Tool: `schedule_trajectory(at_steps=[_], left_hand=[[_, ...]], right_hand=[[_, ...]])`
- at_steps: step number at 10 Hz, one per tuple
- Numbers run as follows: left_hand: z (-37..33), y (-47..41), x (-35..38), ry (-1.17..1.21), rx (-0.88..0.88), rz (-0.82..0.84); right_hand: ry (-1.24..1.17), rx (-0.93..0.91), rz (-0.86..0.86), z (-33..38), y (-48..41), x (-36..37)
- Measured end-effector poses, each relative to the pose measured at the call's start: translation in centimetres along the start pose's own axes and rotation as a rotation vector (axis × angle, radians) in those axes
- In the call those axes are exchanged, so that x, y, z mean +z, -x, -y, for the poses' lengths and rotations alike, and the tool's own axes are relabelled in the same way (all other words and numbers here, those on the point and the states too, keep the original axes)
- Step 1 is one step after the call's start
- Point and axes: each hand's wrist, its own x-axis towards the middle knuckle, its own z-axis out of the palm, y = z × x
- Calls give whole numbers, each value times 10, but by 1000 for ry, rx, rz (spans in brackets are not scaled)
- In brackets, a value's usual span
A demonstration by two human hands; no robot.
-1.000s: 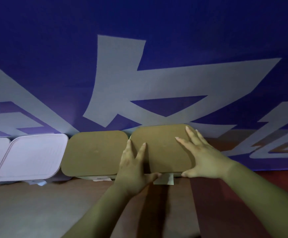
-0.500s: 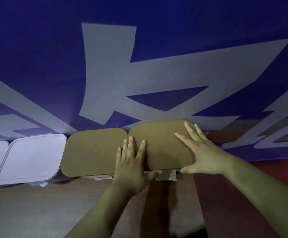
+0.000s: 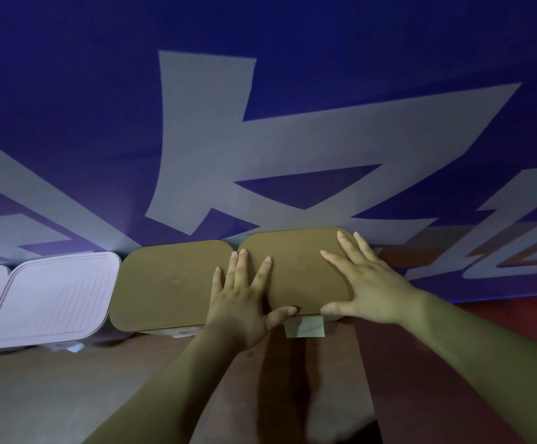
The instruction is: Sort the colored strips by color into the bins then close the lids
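Both hands, the left hand (image 3: 240, 304) and right hand (image 3: 369, 286), press flat with fingers spread on the right brown lid (image 3: 296, 270), gripping nothing.

Dim bluish light, deep blue banner (image 3: 68, 91) with large pale grey lettering (image 3: 216, 149) filling the backdrop, brown table (image 3: 52, 395), reddish band (image 3: 501, 322) along its right side
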Motion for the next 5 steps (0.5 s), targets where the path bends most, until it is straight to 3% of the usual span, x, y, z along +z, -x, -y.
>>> schedule_trajectory(at_steps=[2, 4, 5], left_hand=[[-2, 0, -8, -63, 0, 66], [3, 4, -31, 34, 1, 175], [14, 20, -47, 78, 19, 134]], right_hand=[[67, 25, 44, 8, 1, -9], [71, 165, 135, 31, 6, -25], [20, 173, 87, 52, 22, -29]])
